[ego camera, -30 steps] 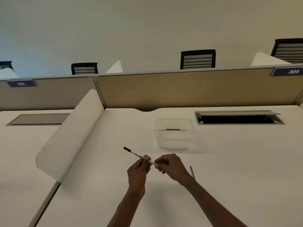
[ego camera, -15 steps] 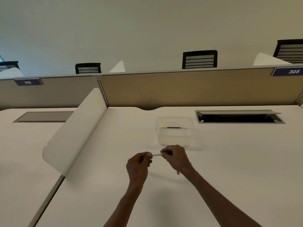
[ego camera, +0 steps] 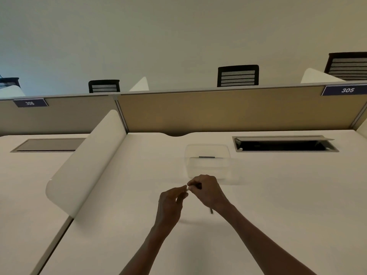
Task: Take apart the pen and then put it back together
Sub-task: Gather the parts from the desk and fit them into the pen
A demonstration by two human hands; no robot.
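Note:
Both hands meet above the white desk. My left hand [ego camera: 171,201] and my right hand [ego camera: 206,190] pinch a thin pen [ego camera: 188,187] between their fingertips; only a short pale bit of it shows in the gap, the rest is hidden by fingers. A dark slender pen part [ego camera: 211,210] lies on the desk just under my right wrist, mostly covered by it.
A clear plastic box [ego camera: 207,161] stands just beyond the hands. An open cable hatch [ego camera: 284,144] lies at the back right, a curved white divider [ego camera: 87,161] at the left, and a tan partition [ego camera: 218,110] behind.
A second ago the pen stuck out to the upper left of my left hand. The hands have since moved forward and closed together, and the pen is nearly hidden between them.

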